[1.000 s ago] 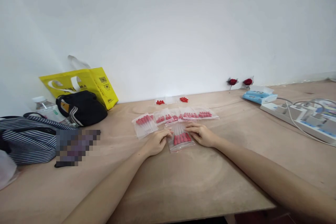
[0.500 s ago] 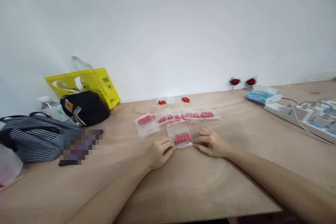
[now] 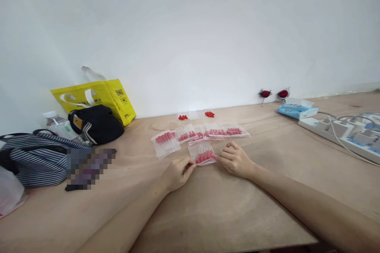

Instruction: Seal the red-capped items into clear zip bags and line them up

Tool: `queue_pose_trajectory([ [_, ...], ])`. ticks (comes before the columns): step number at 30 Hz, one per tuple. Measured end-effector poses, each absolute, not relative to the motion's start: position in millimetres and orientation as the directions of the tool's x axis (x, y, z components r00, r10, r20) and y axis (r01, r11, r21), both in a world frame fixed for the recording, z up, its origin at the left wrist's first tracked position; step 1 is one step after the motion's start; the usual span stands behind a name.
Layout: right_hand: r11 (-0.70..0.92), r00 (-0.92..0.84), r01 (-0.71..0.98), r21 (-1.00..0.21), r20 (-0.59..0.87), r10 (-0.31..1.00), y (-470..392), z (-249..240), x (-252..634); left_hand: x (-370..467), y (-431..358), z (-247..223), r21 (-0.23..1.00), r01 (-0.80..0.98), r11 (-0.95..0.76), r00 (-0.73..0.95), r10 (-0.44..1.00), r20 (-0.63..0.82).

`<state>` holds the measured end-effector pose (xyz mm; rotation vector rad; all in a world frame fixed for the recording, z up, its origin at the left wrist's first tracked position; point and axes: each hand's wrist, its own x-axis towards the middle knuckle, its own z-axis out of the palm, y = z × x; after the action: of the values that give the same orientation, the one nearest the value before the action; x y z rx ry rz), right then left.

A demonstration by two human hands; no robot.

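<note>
Lying between my hands is a small clear zip bag point(image 3: 203, 152), with several thin pale sticks with red tips inside it. My left hand point(image 3: 178, 174) pinches its near left corner between thumb and fingers. At the near right corner, my right hand point(image 3: 237, 161) has its fingertips closed on the bag's edge. Just beyond lie several similar bags in an overlapping row, including a left bag point(image 3: 166, 142) and a right bag point(image 3: 237, 129). Farther back, by the wall, are two small clusters of red pieces, a left cluster point(image 3: 183, 117) and a right cluster point(image 3: 209, 114), on clear plastic.
On the left stand a yellow tote bag point(image 3: 118, 102), a black cap point(image 3: 101, 124), a bottle point(image 3: 59, 124) and a striped bag point(image 3: 41, 162). To the right are a power strip point(image 3: 341, 134), a blue tissue pack point(image 3: 293, 110) and two dark red artificial roses point(image 3: 265, 93).
The near edge of the bag has lifted slightly and shifted a little away from me. My right fingers have drawn closer in around its right corner.
</note>
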<state>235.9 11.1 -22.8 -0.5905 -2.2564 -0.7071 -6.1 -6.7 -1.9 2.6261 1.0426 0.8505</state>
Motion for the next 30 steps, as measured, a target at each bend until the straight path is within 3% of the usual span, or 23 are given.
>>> queue_pose_trajectory([
  [4,0.762,-0.659,0.572,0.306,0.724,0.204,11.1,-23.6,235.0,-5.5,-4.7,-3.1,0.335,0.535,-0.776,0.619,0.63,0.469],
  [14,0.749,-0.641,0.594,0.294,0.735,0.22,8.0,-18.2,232.8,-7.8,2.5,-11.0,0.076,0.565,-0.821,0.63,0.489,0.604],
  [24,0.775,-0.563,0.61,0.166,0.779,0.276,5.1,-18.2,227.1,4.4,3.8,-7.1,-0.01,0.557,-0.83,0.636,0.419,0.648],
  [30,0.784,-0.55,0.6,0.161,0.794,0.258,1.3,-19.8,214.8,23.6,3.6,-12.4,-0.078,0.508,-0.858,0.646,0.32,0.693],
])
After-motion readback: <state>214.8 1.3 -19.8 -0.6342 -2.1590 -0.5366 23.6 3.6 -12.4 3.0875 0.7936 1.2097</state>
